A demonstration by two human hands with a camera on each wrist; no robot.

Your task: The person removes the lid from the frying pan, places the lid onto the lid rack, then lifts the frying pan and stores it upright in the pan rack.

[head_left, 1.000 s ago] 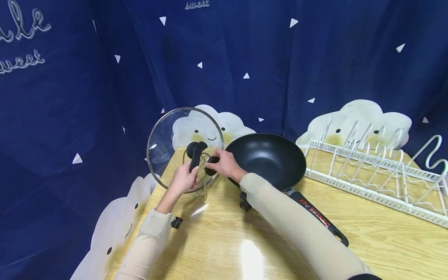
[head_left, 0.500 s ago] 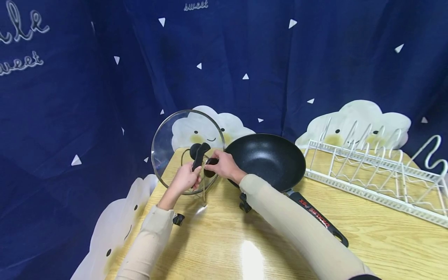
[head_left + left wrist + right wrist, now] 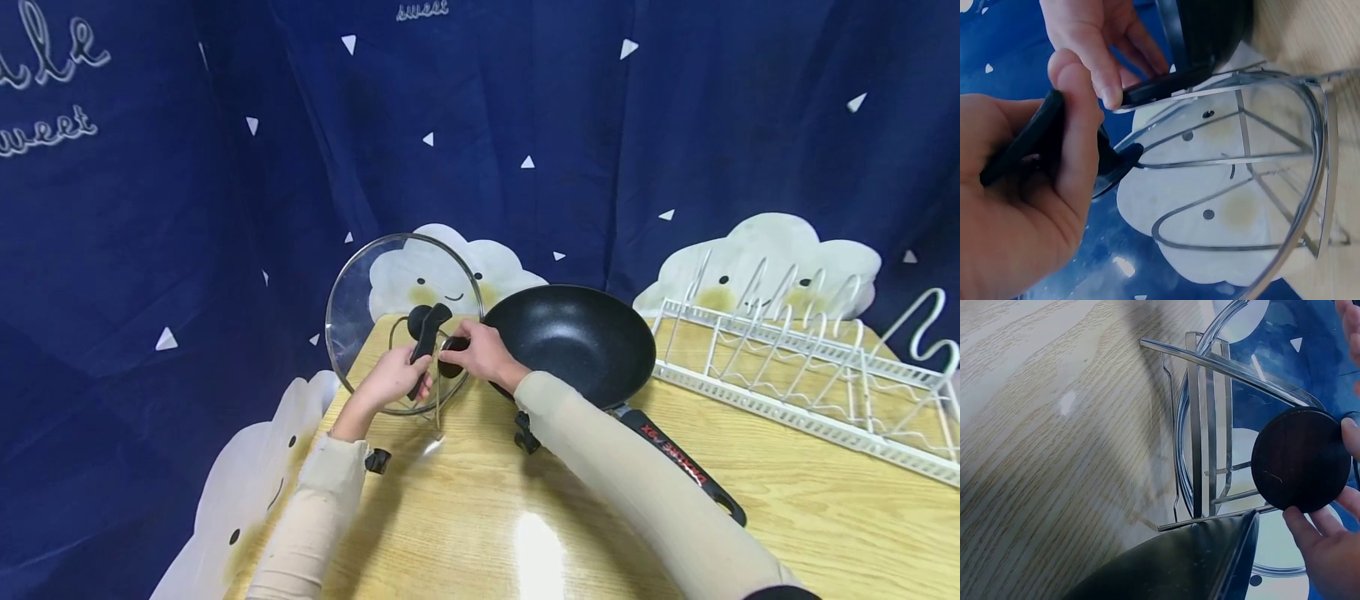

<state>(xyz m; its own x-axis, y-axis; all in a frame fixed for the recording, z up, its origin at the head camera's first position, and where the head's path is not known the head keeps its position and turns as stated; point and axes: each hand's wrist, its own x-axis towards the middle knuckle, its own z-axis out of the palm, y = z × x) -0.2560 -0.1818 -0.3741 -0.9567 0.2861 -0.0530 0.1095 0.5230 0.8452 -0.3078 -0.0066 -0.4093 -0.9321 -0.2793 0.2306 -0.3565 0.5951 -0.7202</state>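
Note:
In the head view, my left hand (image 3: 390, 377) has its fingers curled round the black handle (image 3: 427, 333) of a large clear glass lid (image 3: 352, 312), which stands on edge with a metal rim. My right hand (image 3: 483, 354) pinches a black round disc (image 3: 1300, 459) by its edge, just right of the handle. Both hands are close together over a metal wire rack (image 3: 1244, 156) on the table. Part of the rack shows through the glass. What the disc is fixed to cannot be made out.
A black frying pan (image 3: 566, 342) lies right of the hands, its handle (image 3: 678, 462) pointing toward the front right under the right forearm. Further right stands a white wire dish rack (image 3: 795, 367). A blue curtain (image 3: 570, 150) hangs behind the wooden table (image 3: 480, 517).
Over the last second the glass lid and my left hand shifted slightly right, mostly in the first half. My right hand and the pan stayed nearly still.

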